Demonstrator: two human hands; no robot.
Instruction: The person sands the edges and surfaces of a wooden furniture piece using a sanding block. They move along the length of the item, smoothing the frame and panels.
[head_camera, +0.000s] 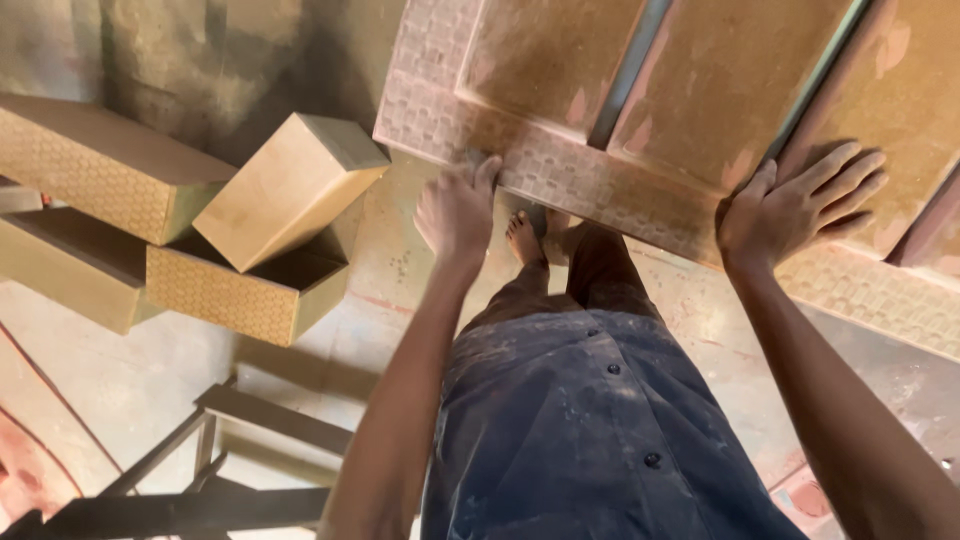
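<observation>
A large wooden door panel (560, 170) with raised panels and a woven-pattern carved border lies across the upper right. My left hand (457, 210) is closed over a small dark block (478, 158), probably a sanding pad, pressed on the carved border near the panel's corner. My right hand (800, 200) lies flat, fingers spread, on the panel's near edge further right. My bare foot (523, 238) and dusty dark clothes show below the panel.
Several hollow wooden boxes (250, 280) with patterned faces are stacked at the left, one plain box (285, 185) tilted on top. A dark metal frame (210, 470) stands at the bottom left. The concrete floor (130, 380) is dusty.
</observation>
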